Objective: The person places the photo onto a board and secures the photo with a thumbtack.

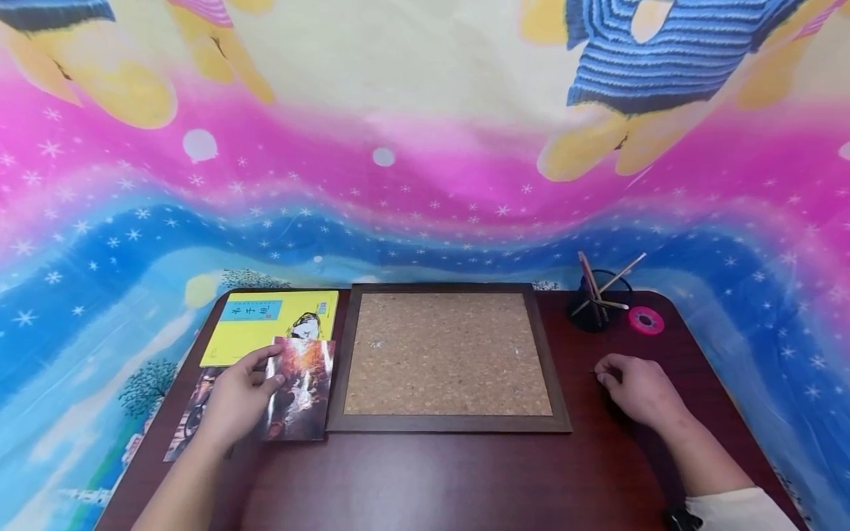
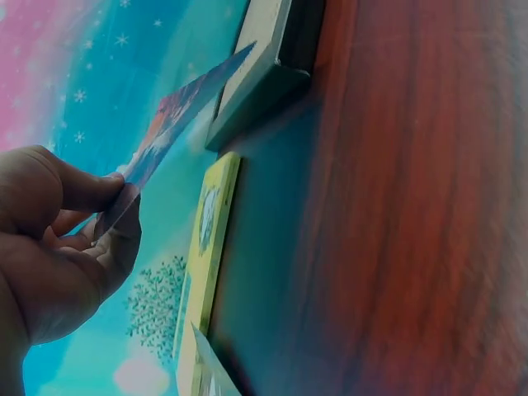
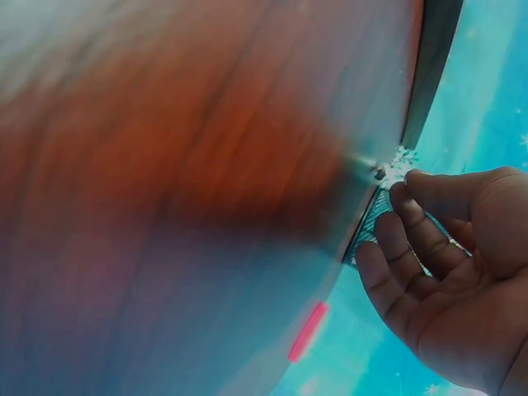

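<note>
In the head view my left hand [image 1: 239,398] pinches the edge of a glossy picture sheet [image 1: 302,391] between thumb and fingers. The left wrist view shows this sheet [image 2: 177,120] raised above the table. Just right of it lies a cork board [image 1: 448,354] in a dark wooden frame, with a few small shiny bits on its surface. Over the table's right side, my right hand [image 1: 640,387] has thumb and index fingertips together. A tiny dark, shiny pin-like thing [image 3: 379,173] shows at those fingertips in the right wrist view; its exact kind is unclear.
A yellow book [image 1: 252,332] lies at the back left, with another picture sheet [image 1: 192,417] in front of it, partly behind my left arm. A black mesh pen holder [image 1: 587,313] with several pencils stands at the back right, beside a pink tape roll [image 1: 646,320]. A patterned cloth surrounds the table.
</note>
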A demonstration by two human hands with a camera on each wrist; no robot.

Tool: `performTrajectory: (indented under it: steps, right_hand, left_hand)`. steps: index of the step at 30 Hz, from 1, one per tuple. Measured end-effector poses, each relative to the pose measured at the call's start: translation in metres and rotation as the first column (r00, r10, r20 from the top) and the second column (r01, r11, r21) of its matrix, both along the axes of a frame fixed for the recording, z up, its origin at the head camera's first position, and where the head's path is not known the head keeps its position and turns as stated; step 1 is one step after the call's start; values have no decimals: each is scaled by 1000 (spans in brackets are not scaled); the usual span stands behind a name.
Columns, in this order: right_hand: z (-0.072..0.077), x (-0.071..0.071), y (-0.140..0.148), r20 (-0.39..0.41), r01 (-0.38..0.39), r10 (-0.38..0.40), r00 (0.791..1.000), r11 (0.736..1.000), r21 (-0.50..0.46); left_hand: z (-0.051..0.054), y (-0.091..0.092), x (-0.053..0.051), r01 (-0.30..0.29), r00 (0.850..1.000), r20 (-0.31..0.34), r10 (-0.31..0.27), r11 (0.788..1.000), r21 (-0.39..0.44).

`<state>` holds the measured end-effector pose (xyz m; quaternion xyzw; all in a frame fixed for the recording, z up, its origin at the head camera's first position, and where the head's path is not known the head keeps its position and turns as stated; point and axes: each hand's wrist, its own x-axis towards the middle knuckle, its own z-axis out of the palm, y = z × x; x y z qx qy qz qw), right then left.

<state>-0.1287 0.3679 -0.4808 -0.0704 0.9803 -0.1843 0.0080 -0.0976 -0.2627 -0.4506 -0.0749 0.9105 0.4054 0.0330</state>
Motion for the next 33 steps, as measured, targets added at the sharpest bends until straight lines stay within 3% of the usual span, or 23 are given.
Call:
performTrajectory:
  steps: [11,17,24,33]
  right_hand:
    - [7,-6,-26,-18,-4,3,1000,998,-60]
    - [8,-13,-39,-38,-7,4,999,996,-85]
    - [12,-20,-52,-28,-6,2,1000,991,-133]
    - [12,-31,-66,-50,-17,10,999,988,-154]
  left_hand:
    - [-1,19,-23,21,1000,-16,-20,996,92]
    - [-4,28,-34,21,999,-26,-19,995,93]
    - [-8,41,-50,62,997,-61,-55,992,114]
    - [-11,57,-67,61,998,-40,-55,986,155]
